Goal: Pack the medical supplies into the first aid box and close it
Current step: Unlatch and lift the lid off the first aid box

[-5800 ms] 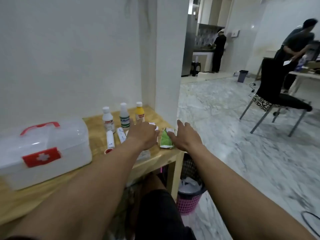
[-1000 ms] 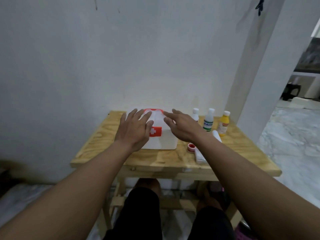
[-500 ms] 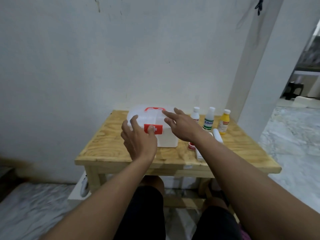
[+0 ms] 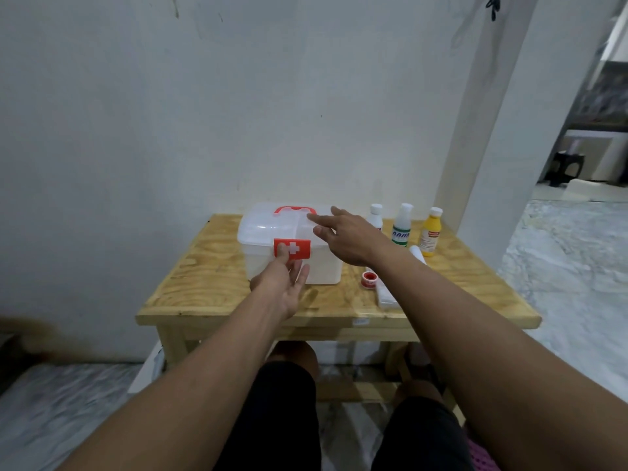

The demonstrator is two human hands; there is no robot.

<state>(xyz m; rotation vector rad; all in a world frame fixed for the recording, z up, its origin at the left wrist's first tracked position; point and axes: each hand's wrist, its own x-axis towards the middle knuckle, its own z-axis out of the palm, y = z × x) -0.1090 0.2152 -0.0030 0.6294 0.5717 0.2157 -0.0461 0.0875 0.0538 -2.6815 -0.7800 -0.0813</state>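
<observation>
Left hand has turned palm-up, fingers spread, thumb on the latch; right hand, fingers straight, barely steadies the first aid box, so it may skid.

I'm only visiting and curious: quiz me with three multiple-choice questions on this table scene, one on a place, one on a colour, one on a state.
1. Where do the three bottles stand?
A. Inside the first aid box
B. On the table, right of the box
C. On the floor

2. What colour is the box's handle?
A. Blue
B. Red
C. Green

3. How is the box's lid?
A. Shut
B. Wide open
C. Taken off

1 B: they stand upright on the wood beside the box.
2 B: the arch on top is red.
3 A: it sits on the base, the red latch across the seam.
</observation>
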